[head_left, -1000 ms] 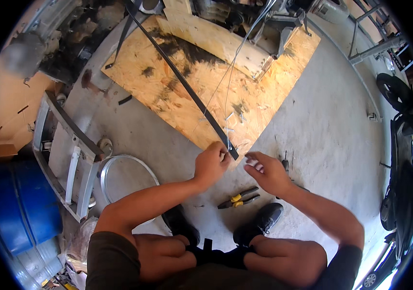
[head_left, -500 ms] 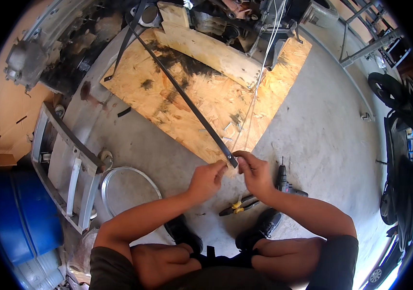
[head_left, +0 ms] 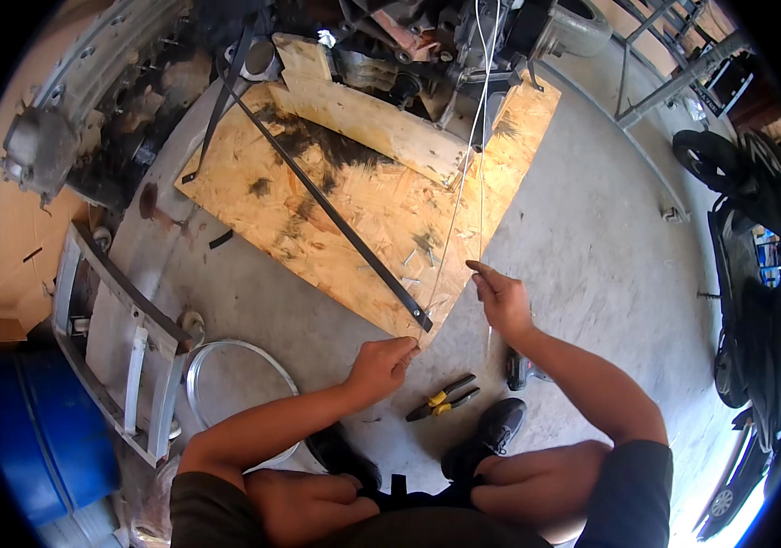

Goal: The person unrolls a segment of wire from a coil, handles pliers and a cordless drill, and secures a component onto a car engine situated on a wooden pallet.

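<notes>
A dark metal strap (head_left: 335,219) crosses the wooden board (head_left: 272,228) diagonally, with a screw at its near end. My left hand (head_left: 383,369) is closed at the board's near corner, just below the strap end. Its fingertips hide what they pinch, though one strand of thin pale wire (head_left: 450,235) runs down to them. To the right, off the board's edge, my right hand (head_left: 503,301) pinches the other strand, whose tail hangs below the fingers. Several loose screws (head_left: 411,259) lie on the board beside the strap.
Yellow-handled pliers (head_left: 445,399) lie between my feet and the board. A drill (head_left: 520,370) sits partly under my right forearm. At left are a metal hoop (head_left: 191,379), a metal frame (head_left: 125,288) and a blue drum (head_left: 34,429). Engine parts (head_left: 408,55) stand at the far side.
My right hand has moved right and away from the corner, drawing one wire strand with it. My left hand stays at the corner. The whole view has shifted slightly.
</notes>
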Tool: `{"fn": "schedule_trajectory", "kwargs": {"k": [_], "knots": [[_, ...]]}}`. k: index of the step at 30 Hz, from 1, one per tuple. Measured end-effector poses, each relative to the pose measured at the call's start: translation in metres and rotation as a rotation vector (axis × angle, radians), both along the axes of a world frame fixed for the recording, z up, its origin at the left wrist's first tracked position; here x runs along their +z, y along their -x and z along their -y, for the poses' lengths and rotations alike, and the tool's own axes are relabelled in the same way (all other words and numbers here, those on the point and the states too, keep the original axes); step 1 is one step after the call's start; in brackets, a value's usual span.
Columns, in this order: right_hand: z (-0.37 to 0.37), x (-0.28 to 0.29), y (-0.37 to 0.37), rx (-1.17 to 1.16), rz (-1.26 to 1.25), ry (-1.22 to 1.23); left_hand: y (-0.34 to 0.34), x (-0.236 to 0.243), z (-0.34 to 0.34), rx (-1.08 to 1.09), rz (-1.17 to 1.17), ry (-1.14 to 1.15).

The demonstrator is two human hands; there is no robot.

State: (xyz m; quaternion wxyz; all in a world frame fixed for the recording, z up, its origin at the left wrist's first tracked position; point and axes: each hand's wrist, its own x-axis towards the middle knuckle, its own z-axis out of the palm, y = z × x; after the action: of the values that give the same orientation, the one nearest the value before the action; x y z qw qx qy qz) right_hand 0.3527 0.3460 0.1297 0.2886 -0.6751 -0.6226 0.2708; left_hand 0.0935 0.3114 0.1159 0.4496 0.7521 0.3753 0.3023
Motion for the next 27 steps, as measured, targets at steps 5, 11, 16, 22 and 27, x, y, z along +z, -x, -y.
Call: {"fn": "schedule_trajectory", "kwargs": {"k": [5,11,16,22,27], "knots": [[0.010,0.010,0.027,0.141,-0.142,0.114,-0.019,-0.011,0.002,-0.023,-0.014,0.056],[-0.002,-0.015,0.042,0.214,-0.738,0.482,-0.019,-0.028,-0.012,0.113,0.007,0.060],[0.017,0.002,0.043,0.012,-0.928,0.589,-0.027,-0.061,-0.004,0.043,0.267,0.448],[0.033,-0.003,0.068,-0.182,-0.650,0.303,-0.027,-0.045,-0.023,-0.077,0.281,1.012],[0.028,-0.013,0.073,-0.209,-0.528,0.190,-0.015,-0.045,-0.051,-0.071,0.336,0.963]]}}
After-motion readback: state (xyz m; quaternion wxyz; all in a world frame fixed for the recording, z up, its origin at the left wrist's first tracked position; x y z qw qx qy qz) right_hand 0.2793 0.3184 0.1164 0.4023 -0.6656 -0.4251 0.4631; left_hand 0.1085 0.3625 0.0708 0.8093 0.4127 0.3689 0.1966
